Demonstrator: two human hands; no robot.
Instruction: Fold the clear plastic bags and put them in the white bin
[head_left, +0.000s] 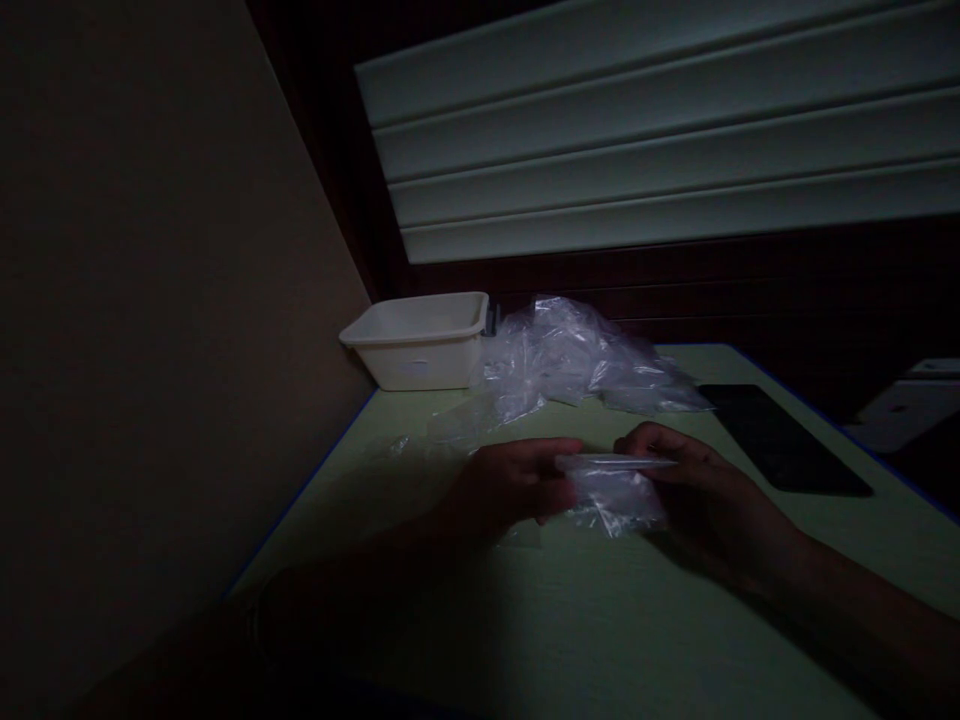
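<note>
In dim light both hands meet over a pale green table (600, 620). My left hand (510, 485) pinches the left end of a small clear plastic bag (613, 492). My right hand (694, 480) grips the bag's right end, fingers curled over its top edge. The bag hangs crumpled between them, just above the table. A heap of more clear plastic bags (570, 360) lies behind the hands.
A white plastic tub (420, 340) stands at the table's back left corner by the wall. A dark flat slab like a tablet (780, 435) lies to the right. Window blinds (660, 130) hang behind. The table has a blue edge.
</note>
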